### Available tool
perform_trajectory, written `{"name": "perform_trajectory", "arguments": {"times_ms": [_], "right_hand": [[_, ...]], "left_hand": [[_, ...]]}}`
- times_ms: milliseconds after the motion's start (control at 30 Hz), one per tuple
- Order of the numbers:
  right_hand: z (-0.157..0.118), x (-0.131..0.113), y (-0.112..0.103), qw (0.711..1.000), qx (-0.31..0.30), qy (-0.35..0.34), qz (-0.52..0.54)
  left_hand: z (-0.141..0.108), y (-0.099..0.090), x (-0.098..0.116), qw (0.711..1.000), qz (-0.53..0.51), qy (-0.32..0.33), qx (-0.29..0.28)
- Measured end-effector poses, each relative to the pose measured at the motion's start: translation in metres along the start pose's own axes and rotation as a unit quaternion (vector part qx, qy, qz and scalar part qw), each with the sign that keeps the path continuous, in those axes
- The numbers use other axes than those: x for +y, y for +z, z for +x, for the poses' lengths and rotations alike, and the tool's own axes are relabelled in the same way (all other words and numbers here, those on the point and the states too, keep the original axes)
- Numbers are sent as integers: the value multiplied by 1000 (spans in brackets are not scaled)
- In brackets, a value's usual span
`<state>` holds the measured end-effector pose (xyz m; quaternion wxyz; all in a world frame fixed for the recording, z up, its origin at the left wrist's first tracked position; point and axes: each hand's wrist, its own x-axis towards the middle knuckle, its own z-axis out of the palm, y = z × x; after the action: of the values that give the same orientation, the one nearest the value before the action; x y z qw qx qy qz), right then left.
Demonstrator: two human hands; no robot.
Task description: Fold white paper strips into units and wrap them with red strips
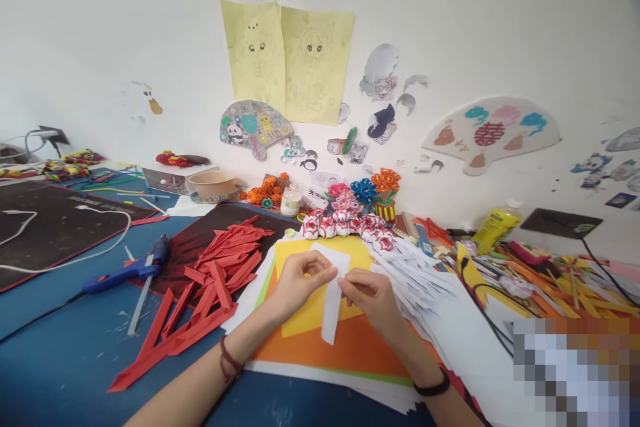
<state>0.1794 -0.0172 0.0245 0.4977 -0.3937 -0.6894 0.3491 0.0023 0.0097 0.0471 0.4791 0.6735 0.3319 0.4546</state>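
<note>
A white paper strip hangs between my two hands over a stack of coloured sheets. My left hand is closed in a pinch on the strip's left side, thumb and fingertips together. From the right, my right hand pinches at the opposite edge of the same strip. Beneath lie a yellow sheet and a larger orange sheet. To the left is a heap of folded red paper strips; at the right spreads a pile of cut white paper strips.
A blue glue gun with its cord lies at the left on the blue table. Red-and-white folded paper pieces, craft flowers and a beige bowl stand along the wall. A yellow bottle leans at the right.
</note>
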Motion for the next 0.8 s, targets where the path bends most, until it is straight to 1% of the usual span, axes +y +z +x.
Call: {"name": "perform_trajectory", "arguments": {"times_ms": [200,267,367,433,467,533,600,733,800], "right_hand": [[0,-4,-2,1000,-14,2,-2],[0,-5,-3,1000,-14,4,-6],[0,-7,-5,1000,-7,12,-6],[1,-7,-6,1000,-5,18,-7],[1,-7,-6,1000,-7,21,-8],[2,-6,-6,1000,-10,27,-11],[2,-5,-6,999,-8,31,-15],[2,-3,-6,999,19,23,-25],[1,-2,-5,999,24,20,-27]], "left_hand": [[-2,1,-3,1000,0,13,-15],[-2,2,-4,1000,4,6,-20],[0,2,-6,999,16,-9,-49],[-1,3,-7,997,36,-3,-62],[-1,3,-7,997,49,4,-62],[-3,4,-6,996,71,14,-43],[-4,5,-5,997,69,11,-32],[-3,5,-9,995,57,-5,-84],[-3,5,-12,993,79,-10,-86]]}}
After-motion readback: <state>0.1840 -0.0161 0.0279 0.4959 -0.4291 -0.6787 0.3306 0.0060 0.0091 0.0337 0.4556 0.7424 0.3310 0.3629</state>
